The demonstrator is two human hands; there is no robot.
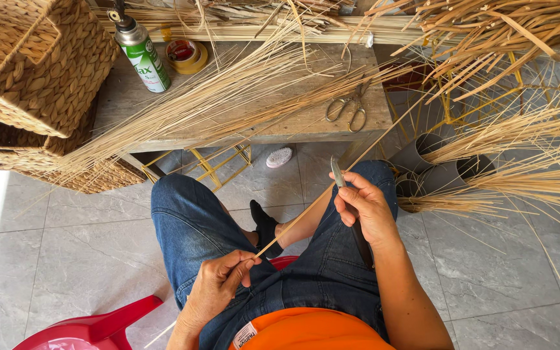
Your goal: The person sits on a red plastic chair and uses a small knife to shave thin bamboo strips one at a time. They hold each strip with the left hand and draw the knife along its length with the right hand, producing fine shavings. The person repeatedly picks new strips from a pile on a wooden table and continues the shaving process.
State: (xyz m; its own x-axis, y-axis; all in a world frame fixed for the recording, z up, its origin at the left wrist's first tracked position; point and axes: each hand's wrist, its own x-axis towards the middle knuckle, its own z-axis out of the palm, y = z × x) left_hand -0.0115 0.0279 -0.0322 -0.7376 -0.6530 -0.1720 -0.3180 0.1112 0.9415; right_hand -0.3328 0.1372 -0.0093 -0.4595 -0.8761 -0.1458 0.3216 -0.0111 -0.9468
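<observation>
Two hands (215,288) (361,207), one reed strip (306,207), knife (338,174)

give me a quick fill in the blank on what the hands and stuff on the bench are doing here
1. The right hand holds a ____ against the thin cane strip.
2. The left hand pinches the near end of the ____.
3. On the wooden bench, a pair of ____ lies near the right end.
4. The green spray can stands ____ beside the woven basket.

Missing words: knife; strip; scissors; upright
</observation>
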